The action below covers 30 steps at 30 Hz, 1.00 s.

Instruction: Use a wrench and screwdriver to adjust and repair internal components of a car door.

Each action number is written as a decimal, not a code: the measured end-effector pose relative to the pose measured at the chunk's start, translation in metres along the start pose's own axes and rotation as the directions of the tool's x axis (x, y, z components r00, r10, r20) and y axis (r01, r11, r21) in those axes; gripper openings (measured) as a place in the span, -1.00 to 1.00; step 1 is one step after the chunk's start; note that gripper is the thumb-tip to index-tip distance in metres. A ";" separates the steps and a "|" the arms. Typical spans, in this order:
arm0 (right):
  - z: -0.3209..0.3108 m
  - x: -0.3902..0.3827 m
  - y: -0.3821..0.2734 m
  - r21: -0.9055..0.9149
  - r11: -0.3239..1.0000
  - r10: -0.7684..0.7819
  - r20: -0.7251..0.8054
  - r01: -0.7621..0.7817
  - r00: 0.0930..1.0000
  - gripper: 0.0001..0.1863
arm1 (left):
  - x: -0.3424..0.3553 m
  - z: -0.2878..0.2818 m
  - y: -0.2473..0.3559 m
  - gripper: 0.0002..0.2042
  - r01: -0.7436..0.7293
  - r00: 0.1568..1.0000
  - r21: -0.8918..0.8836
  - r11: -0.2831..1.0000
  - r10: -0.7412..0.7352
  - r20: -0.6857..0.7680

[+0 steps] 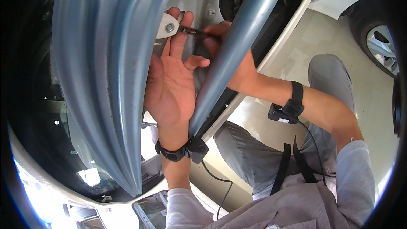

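My left hand [176, 63] reaches up between a blue-grey ribbed metal panel [99, 59] and a blue-grey rounded bar [237, 55]. Its palm is turned up and its fingers are stretched out, some passing behind a white bracket [163, 30] with a round bolt [170, 27]. My right hand [217, 29] comes round behind the bar, which hides part of it. Its fingers pinch a dark slim tool [190, 31] whose tip points at the bolt. The tool's exact kind cannot be made out.
A pale body edge [290, 25] runs along the right of the bar. Farther right are a vehicle wheel [381, 44] and a light floor [288, 59]. Black straps with small boxes and cables sit on both my wrists, including the right-arm box [283, 113].
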State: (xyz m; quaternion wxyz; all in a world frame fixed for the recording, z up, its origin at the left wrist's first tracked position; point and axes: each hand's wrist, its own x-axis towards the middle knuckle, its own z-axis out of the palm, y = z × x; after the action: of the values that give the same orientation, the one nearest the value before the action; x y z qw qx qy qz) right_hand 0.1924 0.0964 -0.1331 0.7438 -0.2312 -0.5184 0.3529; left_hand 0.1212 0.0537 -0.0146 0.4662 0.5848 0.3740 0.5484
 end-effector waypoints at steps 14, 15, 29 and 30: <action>0.004 0.010 0.006 -0.040 0.999 -0.010 -0.145 0.004 0.989 -0.82 | 0.002 -0.006 -0.012 -0.48 -0.129 0.992 0.138 0.982 0.129 0.009; 0.004 0.010 0.005 -0.049 0.999 -0.024 -0.166 0.016 0.986 -0.83 | 0.001 -0.005 -0.010 -0.47 -0.115 0.993 0.162 0.980 0.109 0.042; 0.016 -0.010 -0.002 0.463 0.843 0.171 0.250 -0.273 0.953 -0.81 | -0.001 -0.003 0.002 -0.44 -0.012 1.000 0.069 0.998 0.013 -0.007; 0.016 -0.010 -0.002 0.392 0.884 0.177 0.227 -0.256 0.958 -0.80 | 0.000 -0.003 0.001 -0.44 -0.004 1.000 0.040 0.999 0.004 -0.010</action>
State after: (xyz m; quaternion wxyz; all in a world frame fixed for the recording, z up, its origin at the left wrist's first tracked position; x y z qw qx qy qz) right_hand 0.1759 0.0868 -0.1319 0.6805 -0.0898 -0.4683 0.5563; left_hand 0.1180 0.0533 -0.0135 0.4515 0.5921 0.3859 0.5448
